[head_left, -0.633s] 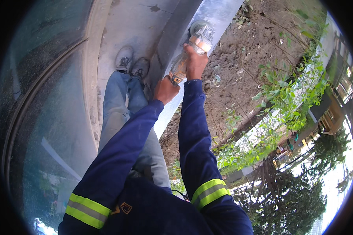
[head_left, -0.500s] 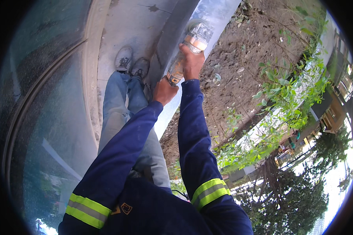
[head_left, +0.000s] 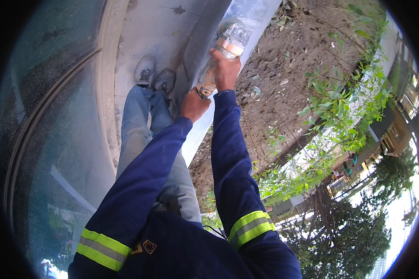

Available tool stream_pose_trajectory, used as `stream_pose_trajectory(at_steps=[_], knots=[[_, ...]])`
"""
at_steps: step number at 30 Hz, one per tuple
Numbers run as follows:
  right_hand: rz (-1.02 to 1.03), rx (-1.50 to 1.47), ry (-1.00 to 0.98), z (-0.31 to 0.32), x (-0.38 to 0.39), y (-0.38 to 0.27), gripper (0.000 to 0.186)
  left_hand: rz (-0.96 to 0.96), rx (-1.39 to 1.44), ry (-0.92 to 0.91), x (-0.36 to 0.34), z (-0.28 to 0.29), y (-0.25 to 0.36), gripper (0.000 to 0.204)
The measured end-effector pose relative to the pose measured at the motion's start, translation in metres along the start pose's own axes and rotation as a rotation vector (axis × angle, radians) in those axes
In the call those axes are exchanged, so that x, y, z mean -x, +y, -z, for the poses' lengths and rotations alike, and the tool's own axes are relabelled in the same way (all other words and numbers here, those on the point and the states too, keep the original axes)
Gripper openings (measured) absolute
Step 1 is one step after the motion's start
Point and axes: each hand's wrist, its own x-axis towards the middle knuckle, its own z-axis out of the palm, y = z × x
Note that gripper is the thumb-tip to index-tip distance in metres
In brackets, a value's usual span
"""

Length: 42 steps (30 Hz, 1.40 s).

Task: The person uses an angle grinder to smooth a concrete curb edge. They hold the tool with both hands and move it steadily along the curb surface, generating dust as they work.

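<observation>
Both my hands are closed round a dusty orange and grey angle grinder (head_left: 208, 76). My left hand (head_left: 195, 104) grips its rear end, while my right hand (head_left: 226, 69) wraps the body just behind the metal head. The grinder's head and disc rest at the top of a pale concrete kerb (head_left: 260, 14), with the disc's edge showing beyond the head. Whether the disc spins cannot be made out. My arms, in dark blue sleeves with yellow-green bands, reach forward from the lower edge.
Right of the kerb lies brown soil (head_left: 284, 88) with leafy green plants (head_left: 333, 100). My shoes (head_left: 145, 70) stand on the grey pavement (head_left: 160, 28) left of the kerb. A glass pane (head_left: 65, 125) with a dark frame strip rises at the far left. Trees and a wooden structure appear at the right.
The grinder and both hands have shifted very slightly left and up along the kerb. My grip is the same.
</observation>
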Motion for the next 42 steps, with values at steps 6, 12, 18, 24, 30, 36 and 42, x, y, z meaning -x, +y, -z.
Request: stream_pose_trajectory(at_steps=[6,12,18,24,30,36,42], knots=[[0.000,0.097,0.027,-0.010,0.006,-0.006,0.055,-0.062,0.023,-0.013,-0.001,0.009,-0.003,0.043],[-0.037,0.043,0.111,0.003,-0.008,-0.004,0.049,-0.020,-0.096,-0.066,-0.009,0.008,0.011,0.043],[-0.021,0.021,0.047,0.012,0.021,0.013,0.050,0.003,-0.069,-0.030,0.013,-0.006,-0.027,0.042],[-0.051,0.098,0.017,0.004,0.053,0.034,0.053,-0.032,0.036,0.040,0.037,-0.004,-0.056,0.042],[-0.068,0.183,0.038,-0.006,0.043,0.028,0.054,-0.081,0.044,0.040,0.030,0.002,-0.049,0.035],[0.011,0.040,0.013,-0.005,0.031,0.017,0.048,-0.058,-0.025,0.013,0.017,0.008,-0.032,0.036],[-0.077,-0.100,0.096,0.022,0.047,0.028,0.052,0.057,-0.257,-0.126,0.033,0.017,-0.021,0.040]])
